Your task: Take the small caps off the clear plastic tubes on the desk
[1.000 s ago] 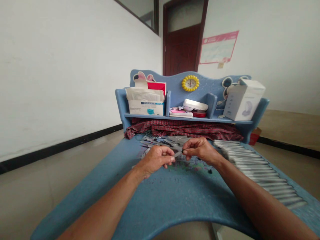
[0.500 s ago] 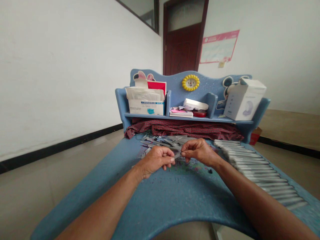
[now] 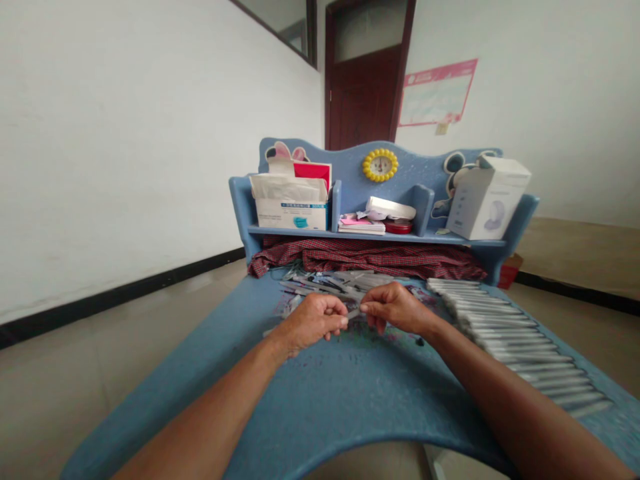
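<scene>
Between my two hands is a short, translucent grey pen barrel (image 3: 353,313), held just above the desk. My left hand (image 3: 316,316) pinches one end with thumb and fingers. At the other end, my right hand (image 3: 396,308) closes thumb and forefinger on it, and its tip is hidden by the fingers. Behind the hands lies a loose heap of pen parts (image 3: 333,283), pale tubes and dark thin pieces mixed. To the right, a long row of grey-white pens (image 3: 520,343) lies side by side. A small black piece (image 3: 419,341) rests below my right wrist.
The blue desk (image 3: 310,413) has a curved front edge. A red checked cloth (image 3: 370,257) lies under the shelf (image 3: 295,233). On the shelf stand a mask box (image 3: 293,213), a red tin (image 3: 399,227) and a white box (image 3: 487,200).
My right hand has shifted slightly and turned, its lower fingers now more tucked under. My left hand keeps its pinch on the pen barrel, nearly still.
</scene>
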`<move>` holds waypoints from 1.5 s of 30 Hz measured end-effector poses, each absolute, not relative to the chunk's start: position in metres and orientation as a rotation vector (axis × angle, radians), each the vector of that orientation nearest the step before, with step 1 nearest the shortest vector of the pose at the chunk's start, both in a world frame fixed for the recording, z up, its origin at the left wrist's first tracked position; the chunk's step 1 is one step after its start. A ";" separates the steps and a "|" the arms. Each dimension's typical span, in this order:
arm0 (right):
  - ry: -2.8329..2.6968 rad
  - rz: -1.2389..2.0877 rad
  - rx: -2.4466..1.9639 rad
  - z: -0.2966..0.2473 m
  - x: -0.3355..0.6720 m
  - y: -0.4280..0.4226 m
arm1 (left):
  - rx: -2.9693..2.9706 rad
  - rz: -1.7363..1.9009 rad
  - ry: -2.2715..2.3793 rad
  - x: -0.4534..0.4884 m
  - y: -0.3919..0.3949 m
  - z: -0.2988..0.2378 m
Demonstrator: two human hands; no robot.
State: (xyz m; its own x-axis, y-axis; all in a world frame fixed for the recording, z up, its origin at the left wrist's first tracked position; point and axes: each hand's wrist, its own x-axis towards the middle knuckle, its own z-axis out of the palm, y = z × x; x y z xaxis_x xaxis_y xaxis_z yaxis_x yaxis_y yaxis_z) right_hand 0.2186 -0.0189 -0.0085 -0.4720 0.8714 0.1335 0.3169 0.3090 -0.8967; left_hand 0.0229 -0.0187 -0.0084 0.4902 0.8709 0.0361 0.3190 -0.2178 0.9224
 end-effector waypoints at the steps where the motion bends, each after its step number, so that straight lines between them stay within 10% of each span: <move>1: -1.955 1.123 -1.068 -0.009 0.218 -0.019 | 1.777 0.715 1.010 0.023 -0.019 -0.008; 45: -2.064 1.147 -1.119 -0.010 0.225 -0.017 | 1.972 0.694 1.053 0.023 -0.019 -0.008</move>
State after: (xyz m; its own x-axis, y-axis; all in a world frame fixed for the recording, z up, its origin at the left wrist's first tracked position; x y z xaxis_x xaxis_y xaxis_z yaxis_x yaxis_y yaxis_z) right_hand 0.2247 -0.0166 -0.0096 -0.5218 0.8517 0.0477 0.4091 0.2989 -0.8622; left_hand 0.0228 -0.0190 -0.0081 0.5077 0.8556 0.1006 0.4298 -0.3528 0.8311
